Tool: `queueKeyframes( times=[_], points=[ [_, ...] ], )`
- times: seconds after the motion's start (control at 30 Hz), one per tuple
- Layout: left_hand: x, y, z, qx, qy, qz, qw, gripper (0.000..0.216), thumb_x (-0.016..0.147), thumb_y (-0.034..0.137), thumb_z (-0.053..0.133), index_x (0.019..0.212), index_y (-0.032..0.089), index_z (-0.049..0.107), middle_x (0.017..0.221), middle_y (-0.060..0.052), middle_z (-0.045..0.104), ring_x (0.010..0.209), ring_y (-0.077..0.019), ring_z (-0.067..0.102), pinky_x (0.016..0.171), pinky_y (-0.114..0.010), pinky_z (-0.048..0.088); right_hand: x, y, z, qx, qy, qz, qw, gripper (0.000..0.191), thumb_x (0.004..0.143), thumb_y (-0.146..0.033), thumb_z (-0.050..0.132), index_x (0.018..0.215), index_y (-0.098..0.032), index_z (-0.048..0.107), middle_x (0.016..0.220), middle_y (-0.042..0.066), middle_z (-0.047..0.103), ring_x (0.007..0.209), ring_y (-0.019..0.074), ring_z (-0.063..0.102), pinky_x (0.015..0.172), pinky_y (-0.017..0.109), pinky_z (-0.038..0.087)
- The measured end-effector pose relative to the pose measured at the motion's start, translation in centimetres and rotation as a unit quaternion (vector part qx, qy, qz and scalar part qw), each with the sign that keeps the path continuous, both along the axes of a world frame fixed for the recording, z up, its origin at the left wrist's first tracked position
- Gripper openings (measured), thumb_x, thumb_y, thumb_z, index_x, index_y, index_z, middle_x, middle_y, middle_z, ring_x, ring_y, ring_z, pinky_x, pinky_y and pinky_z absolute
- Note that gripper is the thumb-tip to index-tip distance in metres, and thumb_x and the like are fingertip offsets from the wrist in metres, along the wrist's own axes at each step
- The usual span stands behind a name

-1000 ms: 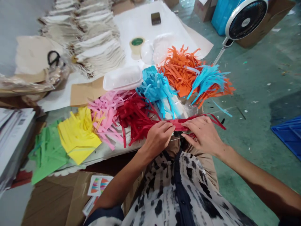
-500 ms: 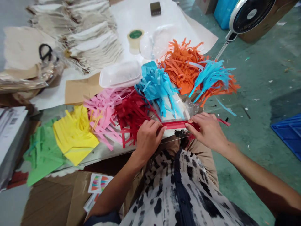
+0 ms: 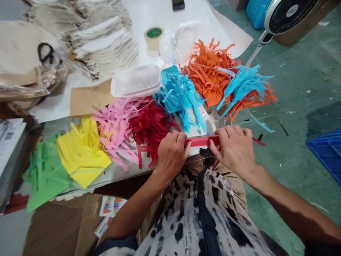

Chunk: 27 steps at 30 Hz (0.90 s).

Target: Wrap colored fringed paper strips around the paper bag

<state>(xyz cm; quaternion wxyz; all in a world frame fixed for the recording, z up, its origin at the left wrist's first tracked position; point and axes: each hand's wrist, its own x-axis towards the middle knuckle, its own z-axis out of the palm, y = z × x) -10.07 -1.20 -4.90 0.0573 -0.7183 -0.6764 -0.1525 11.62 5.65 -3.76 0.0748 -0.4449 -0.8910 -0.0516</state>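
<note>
Between my two hands a strip of red paper [image 3: 199,142] stretches level at the table's front edge. My left hand [image 3: 172,151] is closed on its left end, thumb and fingers pinching. At the other end my right hand [image 3: 234,145] grips the strip, and a thin red tail sticks out past it to the right. Just left of my left hand lies a pile of dark red fringed paper [image 3: 149,124]. Blue fringed paper [image 3: 181,96] lies right behind the strip. A small black object [image 3: 205,152] shows at the table edge below the strip.
Pink [image 3: 119,117], yellow [image 3: 84,153] and green paper [image 3: 48,174] lie leftward along the table; orange fringes [image 3: 210,74] are at right. Behind stand a plastic tub [image 3: 136,81], a tape roll [image 3: 153,38] and cloth stacks [image 3: 103,42]. A fan [image 3: 291,12] stands at the far right.
Both hands still hold the red strip. Its flat face shows more broadly between them now, and my right hand has turned slightly, its knuckles raised. The view has shifted a little.
</note>
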Motion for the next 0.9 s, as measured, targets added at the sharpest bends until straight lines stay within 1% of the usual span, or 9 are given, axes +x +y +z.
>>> queueKeyframes(
  times=[0.1, 0.2, 0.33, 0.47, 0.57, 0.6, 0.67, 0.77, 0.9],
  points=[
    [0.3, 0.1, 0.1, 0.054, 0.000, -0.113, 0.992, 0.021, 0.103, 0.019, 0.062, 0.123, 0.024, 0.066, 0.119, -0.006, 0.075, 0.112, -0.0254, 0.065, 0.100, -0.044, 0.047, 0.0, -1.0, -0.4, 0.042, 0.054, 0.112, 0.991, 0.026, 0.106, -0.025, 0.054, 0.128, -0.021, 0.067, 0.124, 0.008, 0.075, 0.116, 0.0279, 0.060, 0.097, 0.047, 0.033],
    [-0.2, 0.0, 0.3, 0.057, 0.014, -0.231, 0.971, 0.026, 0.105, 0.012, 0.056, 0.124, 0.025, 0.067, 0.119, 0.001, 0.078, 0.117, -0.0211, 0.066, 0.124, -0.051, 0.034, 0.9, -1.2, -1.1, 0.036, 0.084, 0.193, 0.977, 0.023, 0.106, -0.018, 0.055, 0.123, -0.023, 0.070, 0.119, 0.002, 0.079, 0.113, 0.0228, 0.063, 0.095, 0.045, 0.035],
    [-3.3, -0.7, 1.0, 0.035, 0.004, -0.239, 0.970, 0.027, 0.102, 0.012, 0.059, 0.118, 0.028, 0.072, 0.116, 0.006, 0.080, 0.119, -0.0205, 0.067, 0.136, -0.060, 0.014, 3.0, -0.5, -1.6, 0.042, 0.110, 0.204, 0.972, 0.024, 0.105, -0.018, 0.056, 0.124, -0.021, 0.070, 0.124, 0.003, 0.079, 0.113, 0.0222, 0.067, 0.096, 0.045, 0.036],
    [-6.5, -1.7, 2.2, 0.058, -0.001, -0.131, 0.990, 0.019, 0.087, 0.011, 0.068, 0.083, 0.028, 0.075, 0.094, 0.004, 0.080, 0.115, -0.0266, 0.066, 0.132, -0.072, 0.014, 4.1, 0.0, -1.4, 0.010, 0.115, 0.206, 0.972, 0.026, 0.103, -0.021, 0.055, 0.121, -0.025, 0.073, 0.126, 0.003, 0.079, 0.114, 0.0260, 0.070, 0.103, 0.050, 0.034],
    [-5.7, -2.0, 3.0, 0.105, 0.008, -0.062, 0.992, 0.014, 0.083, 0.012, 0.070, 0.076, 0.024, 0.071, 0.098, -0.001, 0.079, 0.111, -0.0299, 0.065, 0.125, -0.071, 0.029, 3.7, 0.2, -1.2, -0.014, 0.121, 0.197, 0.973, 0.024, 0.100, -0.023, 0.055, 0.112, -0.028, 0.075, 0.121, 0.003, 0.081, 0.114, 0.0288, 0.070, 0.108, 0.054, 0.032],
    [-4.8, -1.9, 3.1, 0.115, 0.002, -0.076, 0.990, 0.013, 0.085, 0.013, 0.069, 0.080, 0.024, 0.072, 0.102, -0.002, 0.079, 0.111, -0.0290, 0.064, 0.122, -0.065, 0.036, 3.5, 0.2, -1.2, -0.014, 0.123, 0.193, 0.973, 0.022, 0.100, -0.023, 0.055, 0.110, -0.028, 0.075, 0.118, 0.002, 0.081, 0.114, 0.0289, 0.070, 0.110, 0.054, 0.031],
    [-2.7, -1.4, 2.8, 0.102, -0.011, -0.162, 0.982, 0.014, 0.091, 0.013, 0.066, 0.095, 0.023, 0.074, 0.111, -0.003, 0.078, 0.112, -0.0252, 0.063, 0.111, -0.050, 0.050, 3.2, 0.3, -1.2, -0.007, 0.123, 0.188, 0.974, 0.019, 0.100, -0.024, 0.057, 0.107, -0.027, 0.074, 0.114, 0.002, 0.082, 0.115, 0.0283, 0.069, 0.112, 0.054, 0.031],
    [-0.4, -0.1, 1.6, 0.025, -0.003, -0.266, 0.964, 0.015, 0.097, 0.011, 0.061, 0.103, 0.019, 0.072, 0.111, -0.005, 0.076, 0.105, -0.0219, 0.064, 0.094, -0.036, 0.057, 3.1, 0.6, -1.1, 0.012, 0.113, 0.195, 0.974, 0.014, 0.101, -0.025, 0.060, 0.107, -0.026, 0.073, 0.110, 0.002, 0.082, 0.115, 0.0274, 0.068, 0.114, 0.054, 0.029],
    [0.2, 1.2, 0.2, -0.031, 0.031, -0.257, 0.965, 0.009, 0.099, 0.015, 0.060, 0.101, 0.016, 0.069, 0.101, -0.009, 0.071, 0.091, -0.0236, 0.062, 0.080, -0.037, 0.056, 3.0, 0.9, -0.9, 0.027, 0.108, 0.206, 0.972, 0.012, 0.101, -0.029, 0.064, 0.106, -0.025, 0.074, 0.106, 0.002, 0.082, 0.114, 0.0270, 0.068, 0.117, 0.055, 0.027]
  ],
)
